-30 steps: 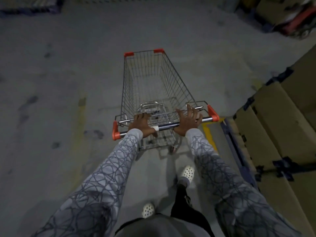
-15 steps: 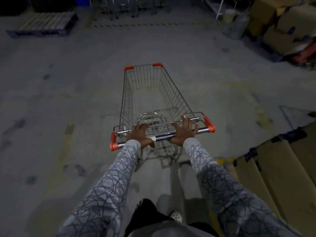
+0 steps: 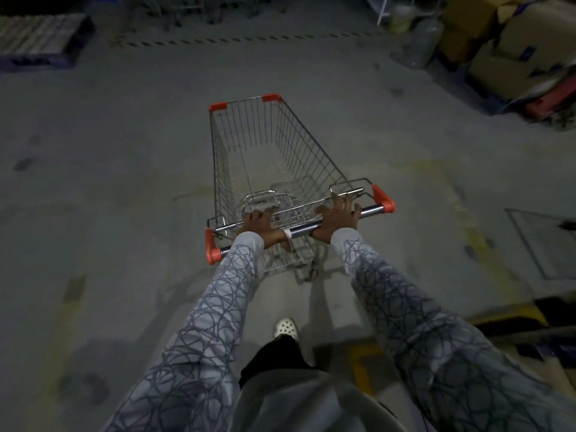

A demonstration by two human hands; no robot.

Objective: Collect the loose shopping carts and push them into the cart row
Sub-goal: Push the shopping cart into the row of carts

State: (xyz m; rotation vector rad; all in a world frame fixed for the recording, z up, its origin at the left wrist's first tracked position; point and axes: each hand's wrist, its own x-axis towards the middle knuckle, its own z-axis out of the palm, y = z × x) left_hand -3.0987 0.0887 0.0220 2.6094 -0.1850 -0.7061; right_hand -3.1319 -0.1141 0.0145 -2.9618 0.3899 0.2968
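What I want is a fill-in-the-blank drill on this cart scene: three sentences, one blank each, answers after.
1. The left grip and right grip both sit on the ____ of the shopping cart.
2. The pallet lies ahead on the far ____.
3. The cardboard boxes are stacked ahead on the far ____.
Missing words: handle; left; right.

**No legible text**

Nothing in the frame can be read. The boxes (image 3: 523, 32) in the upper right carry small dark blue marks, but they are too blurred to make out as words or numbers.
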